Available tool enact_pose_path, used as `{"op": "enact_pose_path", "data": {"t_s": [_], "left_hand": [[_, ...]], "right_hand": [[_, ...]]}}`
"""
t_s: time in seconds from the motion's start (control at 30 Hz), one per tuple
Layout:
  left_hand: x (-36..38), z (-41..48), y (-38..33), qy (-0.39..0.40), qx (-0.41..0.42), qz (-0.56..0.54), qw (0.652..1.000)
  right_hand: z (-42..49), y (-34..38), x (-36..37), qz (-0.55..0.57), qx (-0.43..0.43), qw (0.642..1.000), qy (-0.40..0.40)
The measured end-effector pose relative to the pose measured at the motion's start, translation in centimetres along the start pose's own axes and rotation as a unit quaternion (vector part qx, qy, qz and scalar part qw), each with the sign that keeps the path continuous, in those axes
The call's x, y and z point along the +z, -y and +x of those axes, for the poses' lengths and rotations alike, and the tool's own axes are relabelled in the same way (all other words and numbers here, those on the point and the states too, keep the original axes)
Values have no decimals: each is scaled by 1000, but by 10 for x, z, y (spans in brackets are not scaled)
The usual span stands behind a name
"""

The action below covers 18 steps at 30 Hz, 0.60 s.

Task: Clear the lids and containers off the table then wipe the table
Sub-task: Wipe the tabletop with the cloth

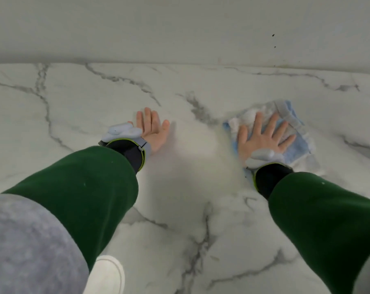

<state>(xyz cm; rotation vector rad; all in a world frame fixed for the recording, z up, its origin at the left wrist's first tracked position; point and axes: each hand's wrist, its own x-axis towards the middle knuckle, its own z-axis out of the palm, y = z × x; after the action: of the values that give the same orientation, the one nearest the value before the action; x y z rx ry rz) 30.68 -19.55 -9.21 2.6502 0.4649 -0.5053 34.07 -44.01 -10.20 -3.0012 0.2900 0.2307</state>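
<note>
At the far left, grey fabric (pixel 20 240) fills the lower corner, with something white (pixel 107 274) just beside it that is too blurred to name. Your left sleeve (pixel 84 177), dark green, runs up to a black wrist strap (pixel 126 153) edged in yellow, and a pale grey pad (pixel 121 131) sits on the back of your left hand (pixel 152 129). That hand's fingers (pixel 147 118) are straight and close together, pointing away from you, and they hold nothing; whether they touch the table (pixel 73 102) or hover just over it cannot be told. Beyond those fingertips the white marble surface with grey veins runs to the pale wall (pixel 179 28). To the right, apart from the left thumb, your right hand (pixel 262 136) lies palm down with all its fingers spread wide and flat, pressing on the cloth (pixel 296 122). The blue and white cloth lies folded on the table under that palm and reaches out past the fingertips and to the right of the little finger. A few dark specks (pixel 273 35) mark the wall well beyond those fingers. Your right sleeve (pixel 328 219) leads back toward you from the wrist.
</note>
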Motion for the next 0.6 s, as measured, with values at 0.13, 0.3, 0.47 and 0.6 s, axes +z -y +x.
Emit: {"op": "enact_pose_path", "data": {"t_s": [0.13,0.3,0.47,0.6], "left_hand": [[3,5,4,-8,4,-7,1000],[10,11,13,-27,41,-70,996],[13,23,-10,-72,-49,4,996],[12,36,-36,-137,-6,32,990]], "right_hand": [[-37,79,16,-6,-189,982,-25],[-39,95,23,-35,-321,947,-6],[26,20,-1,-5,-163,987,6],[51,1,-10,-7,-60,998,13]]}}
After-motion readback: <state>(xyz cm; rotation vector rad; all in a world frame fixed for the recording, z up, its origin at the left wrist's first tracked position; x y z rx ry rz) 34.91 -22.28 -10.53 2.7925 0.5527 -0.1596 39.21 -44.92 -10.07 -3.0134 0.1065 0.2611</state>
